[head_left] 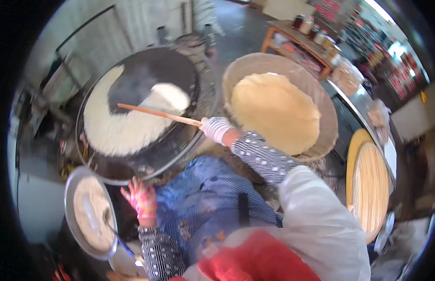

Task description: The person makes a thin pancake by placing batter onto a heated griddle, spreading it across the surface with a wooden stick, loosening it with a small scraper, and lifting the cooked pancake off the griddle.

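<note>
My right hand (216, 129), in a white striped glove, is closed around the end of a long wooden stick (161, 114). The stick reaches out over a round black griddle (163, 61), where pale batter (105, 129) forms a wide curved band, with a whiter patch on the right. Steam blurs the dark middle. My left hand (141, 199) wears a pink patterned glove and has its fingers spread, with nothing in it. It is beside a metal bowl (69, 206) of batter with a blue-handled ladle (125, 246) in it.
Right of the griddle, a large round basket (330, 117) holds thin flatbreads (273, 110). A round slatted board (371, 187) stands at the far right. Behind, a wooden table (297, 40) carries several jars. Bagged items (347, 77) lie on a counter.
</note>
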Available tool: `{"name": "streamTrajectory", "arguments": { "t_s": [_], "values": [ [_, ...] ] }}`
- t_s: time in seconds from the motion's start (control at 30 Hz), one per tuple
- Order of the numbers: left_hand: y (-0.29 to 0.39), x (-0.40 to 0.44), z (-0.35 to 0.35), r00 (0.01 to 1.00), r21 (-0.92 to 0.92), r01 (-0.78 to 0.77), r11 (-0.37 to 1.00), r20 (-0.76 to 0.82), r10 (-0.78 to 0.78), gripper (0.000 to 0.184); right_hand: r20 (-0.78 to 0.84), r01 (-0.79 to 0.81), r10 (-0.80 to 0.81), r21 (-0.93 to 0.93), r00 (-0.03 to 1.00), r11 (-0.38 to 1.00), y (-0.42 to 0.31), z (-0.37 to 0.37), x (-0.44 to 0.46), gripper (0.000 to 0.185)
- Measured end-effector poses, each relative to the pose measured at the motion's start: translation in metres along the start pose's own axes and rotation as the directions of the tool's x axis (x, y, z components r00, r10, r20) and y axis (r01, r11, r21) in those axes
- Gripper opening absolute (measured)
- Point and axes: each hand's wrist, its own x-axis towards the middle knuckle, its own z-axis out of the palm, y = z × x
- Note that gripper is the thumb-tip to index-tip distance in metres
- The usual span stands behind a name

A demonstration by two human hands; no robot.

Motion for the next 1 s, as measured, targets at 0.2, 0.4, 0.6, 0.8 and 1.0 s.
{"name": "streamTrajectory", "arguments": {
  "t_s": [0.2,0.4,0.6,0.8,1.0],
  "values": [
    [-0.027,0.006,0.006,0.999,0.039,0.035,0.999,0.030,-0.037,0.044,-0.299,0.028,-0.016,0.037,0.954,0.999,0.013,0.008,0.019,0.027],
    [-0.044,0.015,0.019,0.981,0.099,0.166,0.981,0.081,-0.174,0.045,-0.137,-0.139,0.161,0.159,0.977,0.978,0.031,-0.007,0.016,0.030],
    [0.018,0.019,-0.027,0.971,-0.163,-0.152,0.975,-0.210,0.117,0.031,-0.143,0.065,-0.066,-0.012,0.988,0.998,0.006,-0.009,-0.014,0.028],
    [0.062,0.004,-0.008,0.993,-0.131,-0.104,0.986,0.047,0.111,0.055,-0.164,-0.149,0.168,0.118,0.972,0.982,0.000,-0.019,-0.003,0.033],
    [0.048,0.000,-0.002,0.995,-0.096,-0.082,0.992,-0.067,0.076,0.051,-0.066,-0.109,0.101,-0.124,0.993,0.986,0.022,0.018,0.004,0.038]
  ]
}}
